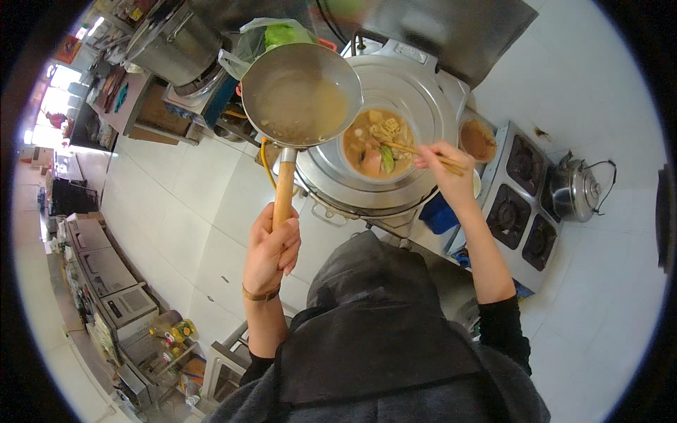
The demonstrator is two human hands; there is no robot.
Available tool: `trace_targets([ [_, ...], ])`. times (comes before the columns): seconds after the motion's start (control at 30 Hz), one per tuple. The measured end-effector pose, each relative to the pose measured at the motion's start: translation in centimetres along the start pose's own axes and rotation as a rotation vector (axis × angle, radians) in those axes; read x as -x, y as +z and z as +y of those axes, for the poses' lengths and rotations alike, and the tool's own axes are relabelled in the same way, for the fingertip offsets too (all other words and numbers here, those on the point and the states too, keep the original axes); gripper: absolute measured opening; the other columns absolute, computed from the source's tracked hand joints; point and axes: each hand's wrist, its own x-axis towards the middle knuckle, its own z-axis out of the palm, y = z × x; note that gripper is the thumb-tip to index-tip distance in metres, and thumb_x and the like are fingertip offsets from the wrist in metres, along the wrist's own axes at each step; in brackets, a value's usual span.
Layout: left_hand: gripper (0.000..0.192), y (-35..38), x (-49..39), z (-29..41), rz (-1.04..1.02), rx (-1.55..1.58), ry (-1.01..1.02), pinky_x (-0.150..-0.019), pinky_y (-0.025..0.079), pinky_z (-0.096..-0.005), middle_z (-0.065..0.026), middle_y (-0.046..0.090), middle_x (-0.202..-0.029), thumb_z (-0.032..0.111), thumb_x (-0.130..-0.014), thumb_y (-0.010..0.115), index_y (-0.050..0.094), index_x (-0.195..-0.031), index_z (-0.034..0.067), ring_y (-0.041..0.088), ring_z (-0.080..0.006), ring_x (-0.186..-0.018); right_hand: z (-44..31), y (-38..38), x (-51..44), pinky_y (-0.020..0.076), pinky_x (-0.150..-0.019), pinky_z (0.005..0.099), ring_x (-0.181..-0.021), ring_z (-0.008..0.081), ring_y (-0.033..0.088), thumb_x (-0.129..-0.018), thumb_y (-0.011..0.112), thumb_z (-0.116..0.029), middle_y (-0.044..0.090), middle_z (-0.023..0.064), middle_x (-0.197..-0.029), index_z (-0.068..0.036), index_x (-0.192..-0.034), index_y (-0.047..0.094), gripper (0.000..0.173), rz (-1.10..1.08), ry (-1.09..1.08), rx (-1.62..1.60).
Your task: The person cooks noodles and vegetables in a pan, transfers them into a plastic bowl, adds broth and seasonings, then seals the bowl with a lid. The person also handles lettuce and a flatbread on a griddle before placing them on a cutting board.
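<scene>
My left hand [271, 246] grips the wooden handle [284, 193] of a metal saucepan [288, 98], which is held up left of a bowl of soup. Some cloudy broth [328, 108] and small bits lie in the pan. Wooden chopsticks [396, 145] are pinched in my right hand [448, 161], their tips down in the soup [365, 135]. Noodles [386, 128], a green leaf [387, 158] and a pink slice [373, 161] show in that soup. The bowl [346, 168] rests on a large round metal lid or pot top [433, 106].
To the right stand a gas stove [500, 182] and a metal kettle [574, 190], with a tub of reddish-brown paste [476, 140] nearby. A stockpot [177, 47] sits on a burner at upper left. Behind the saucepan is a plastic bag with greens [283, 34]. A blue container [439, 214] is below my right forearm.
</scene>
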Motion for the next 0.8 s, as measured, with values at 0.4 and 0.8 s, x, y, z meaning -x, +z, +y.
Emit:
trace_targets([
  [0.4, 0.010, -0.7, -0.5, -0.5, 0.044, 0.012, -0.014, -0.030, 0.026, -0.0187, 0.0031, 0.038, -0.060, 0.006, -0.087, 0.051, 0.046, -0.094, 0.001, 0.028, -0.0025, -0.036, 8.6, -1.9, 0.1, 0.0563, -0.066, 0.0255, -0.073, 0.0173, 0.064, -0.090, 0.060, -0.020, 0.061, 0.0079, -0.081, -0.002, -0.088, 0.058, 0.019, 0.316, 0.363, -0.914],
  [0.8, 0.011, -0.8, -0.6, -0.9, 0.094, 0.048, 0.000, -0.029, 0.025, -0.0180, 0.0036, 0.038, -0.061, 0.007, -0.087, 0.051, 0.046, -0.094, 0.000, 0.028, -0.0016, -0.036, 7.4, -3.9, -0.6, 0.0566, -0.064, 0.0247, -0.072, 0.0188, 0.064, -0.087, 0.064, -0.021, 0.061, 0.0088, -0.080, -0.004, -0.083, 0.057, 0.019, 0.352, 0.493, -0.970],
])
